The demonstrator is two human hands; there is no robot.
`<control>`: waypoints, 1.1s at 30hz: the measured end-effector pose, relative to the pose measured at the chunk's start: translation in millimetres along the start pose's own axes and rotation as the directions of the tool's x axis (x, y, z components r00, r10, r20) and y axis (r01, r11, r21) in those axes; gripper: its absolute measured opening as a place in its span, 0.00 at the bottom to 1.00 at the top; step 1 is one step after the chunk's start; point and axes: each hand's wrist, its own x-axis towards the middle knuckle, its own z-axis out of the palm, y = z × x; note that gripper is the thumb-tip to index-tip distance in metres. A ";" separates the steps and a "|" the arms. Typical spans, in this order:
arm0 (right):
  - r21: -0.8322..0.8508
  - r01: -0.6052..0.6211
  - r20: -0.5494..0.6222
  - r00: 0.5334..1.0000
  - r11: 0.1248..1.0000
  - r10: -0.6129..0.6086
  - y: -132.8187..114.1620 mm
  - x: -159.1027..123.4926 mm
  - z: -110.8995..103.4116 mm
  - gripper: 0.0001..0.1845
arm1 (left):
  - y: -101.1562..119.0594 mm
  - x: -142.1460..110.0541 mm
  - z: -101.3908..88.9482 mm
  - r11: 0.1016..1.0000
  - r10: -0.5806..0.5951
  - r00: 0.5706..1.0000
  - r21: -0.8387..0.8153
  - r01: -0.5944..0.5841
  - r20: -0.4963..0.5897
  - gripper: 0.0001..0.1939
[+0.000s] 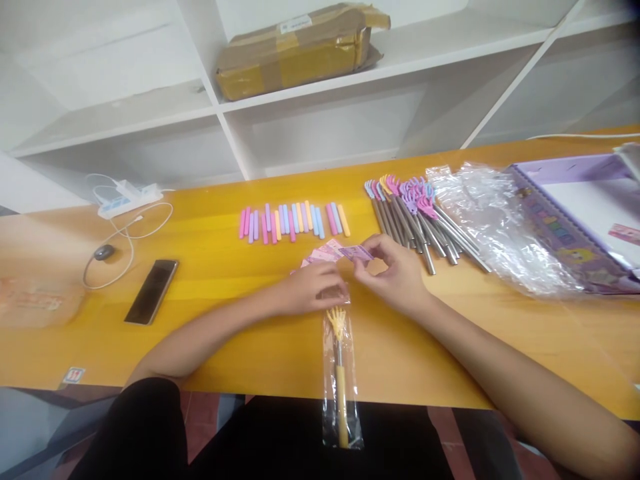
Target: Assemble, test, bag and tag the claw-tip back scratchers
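My left hand (313,288) rests on the top end of a clear plastic sleeve (341,373) that holds a yellow hand-shaped back scratcher; its fingers are curled down on the sleeve. My right hand (395,270) pinches a small purple paper card (355,253) just above a pile of pink cards (323,255). The sleeve lies on the yellow table (225,320) and hangs over its near edge.
A row of pastel handle grips (293,221) lies beyond my hands. Several metal back scratchers (420,220) lie to the right beside crumpled clear bags (493,223) and a purple box (575,213). A phone (151,291), cable and power strip (127,199) are at left; shelves behind.
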 end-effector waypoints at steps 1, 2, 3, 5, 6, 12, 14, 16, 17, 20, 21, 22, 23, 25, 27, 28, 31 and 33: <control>-0.026 -0.010 0.008 1.000 1.000 0.010 0.2 0.7 0.0 0.06 | -0.6 -0.7 1.6 0.996 0.048 0.998 0.072 -0.052 0.051 0.09; -0.044 -0.016 0.020 1.000 0.999 0.016 0.4 1.3 0.1 0.06 | -1.8 -1.4 4.4 0.989 0.077 0.994 0.120 -0.085 0.072 0.11; -0.054 -0.016 0.034 0.999 0.998 0.018 0.7 2.0 0.3 0.06 | -3.5 -2.3 7.8 0.983 0.087 0.994 0.159 -0.096 0.063 0.12; -0.053 -0.010 0.072 0.997 0.999 0.014 1.7 3.2 0.5 0.05 | -7.7 -3.3 14.0 0.973 0.075 0.997 0.217 -0.075 0.008 0.14; -0.049 -0.007 0.093 0.996 0.999 0.011 2.4 3.9 0.3 0.04 | -10.0 -3.5 15.8 0.971 0.066 0.998 0.232 -0.060 -0.017 0.14; -0.049 -0.004 0.224 0.974 0.999 0.015 6.6 8.9 -5.7 0.05 | -18.3 -0.1 5.0 0.966 0.076 0.997 0.249 -0.065 -0.033 0.16; -0.044 -0.005 0.240 0.971 0.999 0.015 7.4 10.4 -7.0 0.05 | -18.0 0.8 1.1 0.962 0.096 0.995 0.257 -0.094 0.006 0.16; -0.041 -0.012 0.261 0.965 0.999 0.023 8.2 11.0 -6.6 0.06 | -16.6 1.2 0.2 0.962 0.101 0.994 0.252 -0.105 0.029 0.15; -0.041 -0.017 0.276 0.961 0.999 0.028 8.7 10.9 -5.9 0.06 | -15.7 1.4 0.7 0.962 0.096 0.995 0.253 -0.101 0.031 0.14; -0.029 -0.025 0.320 0.947 0.999 0.033 10.4 10.4 -4.6 0.05 | -12.9 1.7 3.9 0.951 0.076 0.997 0.297 -0.082 0.032 0.14; -0.015 -0.022 0.344 0.939 1.000 0.026 10.8 10.7 -5.6 0.05 | -12.2 1.7 4.9 0.944 0.072 0.997 0.319 -0.080 0.035 0.14; 0.004 -0.015 0.379 0.925 1.000 0.012 11.1 11.3 -7.6 0.04 | -11.9 1.6 5.6 0.939 0.076 0.996 0.334 -0.085 0.040 0.13; 0.028 -0.005 0.423 0.906 1.000 -0.007 11.3 12.4 -10.8 0.03 | -11.8 1.4 6.0 0.934 0.084 0.995 0.344 -0.095 0.046 0.13; 0.092 0.026 0.528 0.846 0.995 -0.071 11.4 15.8 -19.7 0.03 | -12.2 0.8 6.1 0.927 0.105 0.993 0.357 -0.116 0.051 0.12; 0.171 0.050 0.612 0.778 0.984 -0.146 11.6 19.5 -28.9 0.06 | -13.0 0.1 5.5 0.917 0.130 0.990 0.372 -0.143 0.059 0.12; 0.212 0.054 0.641 0.746 0.976 -0.180 11.7 20.8 -32.3 0.07 | -13.3 -0.2 5.3 0.911 0.143 0.987 0.381 -0.158 0.067 0.12; 0.297 0.062 0.701 0.663 0.953 -0.261 12.3 19.8 -33.8 0.07 | -14.2 -0.9 5.3 0.891 0.166 0.981 0.411 -0.191 0.098 0.13; 0.272 0.106 0.721 0.636 0.956 -0.275 11.8 14.9 -28.3 0.08 | -15.2 -1.2 5.5 0.887 0.150 0.983 0.424 -0.182 0.108 0.14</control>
